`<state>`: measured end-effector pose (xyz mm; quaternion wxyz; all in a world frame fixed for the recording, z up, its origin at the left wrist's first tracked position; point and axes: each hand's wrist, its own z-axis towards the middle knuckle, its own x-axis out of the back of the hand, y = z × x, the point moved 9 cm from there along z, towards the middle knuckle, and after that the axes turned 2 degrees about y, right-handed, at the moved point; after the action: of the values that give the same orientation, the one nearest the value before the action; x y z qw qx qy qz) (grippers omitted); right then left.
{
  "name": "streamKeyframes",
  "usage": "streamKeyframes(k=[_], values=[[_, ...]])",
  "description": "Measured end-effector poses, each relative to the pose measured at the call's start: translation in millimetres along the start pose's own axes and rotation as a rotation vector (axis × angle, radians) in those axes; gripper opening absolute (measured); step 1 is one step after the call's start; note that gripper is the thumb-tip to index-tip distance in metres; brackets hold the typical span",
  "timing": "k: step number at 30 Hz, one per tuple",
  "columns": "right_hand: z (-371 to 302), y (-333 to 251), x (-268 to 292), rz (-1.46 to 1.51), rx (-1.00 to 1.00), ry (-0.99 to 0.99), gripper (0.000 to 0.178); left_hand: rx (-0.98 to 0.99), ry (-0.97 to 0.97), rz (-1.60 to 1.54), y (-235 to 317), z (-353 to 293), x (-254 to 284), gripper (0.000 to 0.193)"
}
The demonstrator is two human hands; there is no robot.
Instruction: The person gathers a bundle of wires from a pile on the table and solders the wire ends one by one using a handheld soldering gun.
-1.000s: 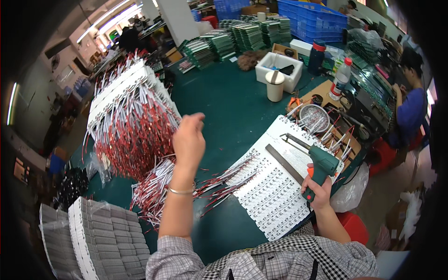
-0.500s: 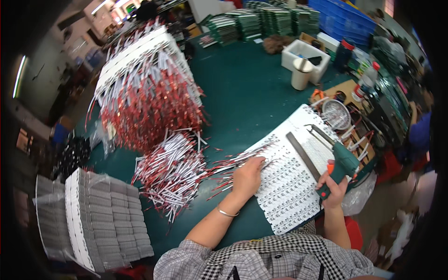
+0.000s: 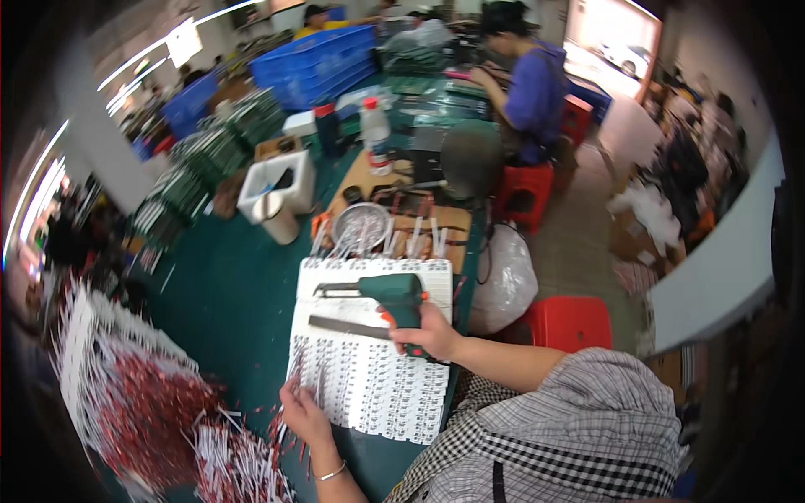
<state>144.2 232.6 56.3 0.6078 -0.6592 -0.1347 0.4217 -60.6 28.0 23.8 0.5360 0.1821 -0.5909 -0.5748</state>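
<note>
My right hand [image 3: 436, 334] is closed round the handle of a green soldering gun [image 3: 392, 293] with an orange trigger. Its metal nose points left, above a white sheet of small circuit boards [image 3: 360, 394]. A dark flat bar [image 3: 345, 325] lies across the sheet, one end hidden by the handle. At the sheet's left edge, my left hand [image 3: 306, 415] has its fingers drawn together, palm side hidden. Thin red-and-white wires [image 3: 319, 377] lie beside the fingertips; whether the fingers pinch one is hidden. A loose pile of such wires [image 3: 235, 457] is at the lower left.
Wired boards [image 3: 138, 402] are heaped on the left. Beyond the sheet stand a round dish [image 3: 360, 226], white foam box [image 3: 281, 184], cup [image 3: 277, 220] and bottle [image 3: 375, 134]. Red stools [image 3: 570, 327] and a plastic bag [image 3: 507, 281] are right. A person in purple [image 3: 537, 92] works farther off.
The view has swung right, bringing the person in purple and the stools into view. My right hand still grips the soldering gun; my left is still at the sheet's left edge.
</note>
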Motion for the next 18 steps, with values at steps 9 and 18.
streamKeyframes(k=[9,18], values=[[-0.2,-9.0,5.6,-0.013,0.032,0.013,0.033,-0.125,0.012,0.001,9.8,4.8,-10.8,0.013],[1.4,-1.3,6.7,-0.063,0.036,-0.023,0.037,-0.155,0.012,0.07,9.1,3.5,-12.6,0.012]])
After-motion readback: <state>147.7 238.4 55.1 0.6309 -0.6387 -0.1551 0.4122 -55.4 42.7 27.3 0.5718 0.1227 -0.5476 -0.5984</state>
